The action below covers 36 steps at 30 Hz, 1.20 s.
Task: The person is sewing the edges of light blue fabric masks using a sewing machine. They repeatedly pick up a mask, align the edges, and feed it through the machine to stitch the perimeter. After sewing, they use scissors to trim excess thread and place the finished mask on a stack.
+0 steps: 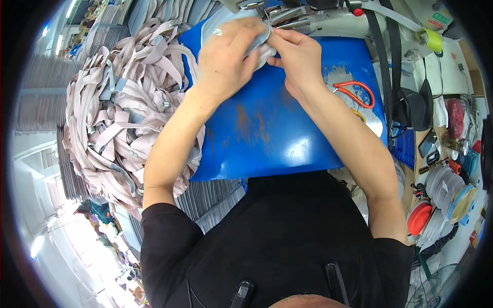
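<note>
Both my hands are working at the far edge of the blue work surface (292,133), right beneath the metal fittings of the pale sewing machine (341,26). The thing in hand, a grey-blue piece (210,25) of curved outline, is lying up there, partly hidden under my fingers.

Left hand (228,59): back facing up, fingers bending over the piece and covering much of it. Thumb is pointing in toward the other hand. Whether these fingers are pinching or only pressing, I cannot tell. Right hand (300,59): thumb and forefinger are reaching in at the piece's right rim, other fingers folding under. Fingertips are coming close together there; whether they are closing on the rim, I cannot tell. A whitish bit of material (264,55) is showing between the two hands.

Right of my right wrist, a red-handled tool (354,83) is lying on the blue, a yellow loop (358,116) just below it, partly behind my forearm. Left of my left forearm, a big tangled heap of pale pink straps (138,97) is spilling along the surface's edge; grey stacked pieces (38,110) are standing beyond it. Far right, pale spools (442,185) are sitting clustered near a red disc (420,218).
</note>
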Tool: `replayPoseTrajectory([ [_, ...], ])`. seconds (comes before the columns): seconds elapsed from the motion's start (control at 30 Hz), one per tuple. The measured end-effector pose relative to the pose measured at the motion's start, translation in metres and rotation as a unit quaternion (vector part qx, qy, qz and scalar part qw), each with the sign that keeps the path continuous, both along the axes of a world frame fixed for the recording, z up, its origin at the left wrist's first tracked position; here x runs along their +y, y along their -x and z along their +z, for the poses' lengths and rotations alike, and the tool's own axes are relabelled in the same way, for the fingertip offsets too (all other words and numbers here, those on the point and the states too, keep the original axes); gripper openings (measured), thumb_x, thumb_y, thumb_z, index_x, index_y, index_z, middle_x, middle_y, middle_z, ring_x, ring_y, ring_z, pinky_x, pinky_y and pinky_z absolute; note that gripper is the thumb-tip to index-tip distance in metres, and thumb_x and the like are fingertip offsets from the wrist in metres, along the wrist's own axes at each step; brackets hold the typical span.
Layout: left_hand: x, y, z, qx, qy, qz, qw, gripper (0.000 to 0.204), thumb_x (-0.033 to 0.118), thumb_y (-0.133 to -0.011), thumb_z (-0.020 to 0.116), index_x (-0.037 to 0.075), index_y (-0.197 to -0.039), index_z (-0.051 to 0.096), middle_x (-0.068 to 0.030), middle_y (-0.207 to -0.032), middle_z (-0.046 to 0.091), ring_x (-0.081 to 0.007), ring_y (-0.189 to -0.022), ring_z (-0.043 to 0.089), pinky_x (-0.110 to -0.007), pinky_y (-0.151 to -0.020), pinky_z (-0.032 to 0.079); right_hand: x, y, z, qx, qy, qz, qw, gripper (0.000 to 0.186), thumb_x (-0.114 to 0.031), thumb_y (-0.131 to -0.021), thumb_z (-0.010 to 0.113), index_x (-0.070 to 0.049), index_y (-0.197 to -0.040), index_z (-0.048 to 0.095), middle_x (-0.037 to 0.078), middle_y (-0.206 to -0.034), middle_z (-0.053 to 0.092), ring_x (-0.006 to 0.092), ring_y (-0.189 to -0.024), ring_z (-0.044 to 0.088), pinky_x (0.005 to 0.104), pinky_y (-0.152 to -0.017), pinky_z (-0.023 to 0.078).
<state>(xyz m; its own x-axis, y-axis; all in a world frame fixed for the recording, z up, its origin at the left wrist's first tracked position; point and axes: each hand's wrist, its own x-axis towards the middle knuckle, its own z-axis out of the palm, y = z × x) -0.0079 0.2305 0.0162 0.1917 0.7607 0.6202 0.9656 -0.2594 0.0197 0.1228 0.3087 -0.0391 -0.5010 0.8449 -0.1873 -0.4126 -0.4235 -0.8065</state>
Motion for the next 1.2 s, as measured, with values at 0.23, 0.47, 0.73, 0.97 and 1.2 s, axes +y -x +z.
replayPoseTrajectory([
  [0.23,-0.060,0.031,0.023,0.153,0.216,0.172,0.949,0.079,0.004,-0.083,0.067,0.035,-0.154,0.049,-0.0082,-0.091,0.057,-0.0302,-0.081,0.066,-0.041,-0.067,0.056,-0.010,0.011,0.006,-0.063,-0.048,-0.039,0.996,0.028,-0.009,-0.084,0.076,0.005,-0.107,0.072,0.009,-0.091,0.072,0.0131,-0.075,0.065,0.0278,-0.061,0.051],
  [0.47,-0.037,-0.008,0.102,0.274,0.270,0.083,0.919,0.048,0.015,-0.091,0.060,0.022,-0.138,0.065,-0.0109,-0.083,0.060,-0.0271,-0.063,0.067,-0.040,-0.056,0.054,-0.014,0.016,0.003,-0.225,-0.219,-0.097,0.945,0.036,-0.030,-0.085,0.072,0.002,-0.099,0.069,0.029,-0.095,0.070,0.0410,-0.095,0.069,0.0463,-0.083,0.055],
  [0.73,-0.027,-0.006,0.133,0.373,0.398,0.042,0.837,0.045,0.017,-0.096,0.051,0.019,-0.138,0.065,-0.0146,-0.095,0.060,-0.0276,-0.065,0.069,-0.040,-0.057,0.056,-0.002,-0.028,0.017,-0.102,-0.072,0.094,0.988,0.029,-0.007,-0.086,0.074,0.002,-0.113,0.073,0.008,-0.099,0.074,0.0137,-0.085,0.068,0.0286,-0.069,0.055],
  [0.97,-0.015,-0.014,0.139,0.368,0.371,0.007,0.853,0.028,0.015,-0.091,0.056,0.001,-0.110,0.072,-0.0173,-0.090,0.064,-0.0304,-0.068,0.070,-0.042,-0.058,0.057,0.003,-0.014,0.008,-0.047,-0.004,0.091,0.995,0.029,-0.007,-0.088,0.076,0.000,-0.115,0.071,0.007,-0.103,0.073,0.0139,-0.093,0.068,0.0308,-0.074,0.058],
  [1.2,-0.015,-0.027,0.126,0.333,0.340,0.049,0.878,0.018,0.011,-0.087,0.061,-0.002,-0.095,0.070,-0.0217,-0.085,0.066,-0.0331,-0.068,0.071,-0.043,-0.060,0.057,0.006,-0.008,0.010,-0.056,0.035,0.093,0.993,0.022,-0.009,-0.089,0.078,-0.004,-0.108,0.070,0.000,-0.093,0.069,0.0093,-0.084,0.063,0.0336,-0.077,0.061],
])
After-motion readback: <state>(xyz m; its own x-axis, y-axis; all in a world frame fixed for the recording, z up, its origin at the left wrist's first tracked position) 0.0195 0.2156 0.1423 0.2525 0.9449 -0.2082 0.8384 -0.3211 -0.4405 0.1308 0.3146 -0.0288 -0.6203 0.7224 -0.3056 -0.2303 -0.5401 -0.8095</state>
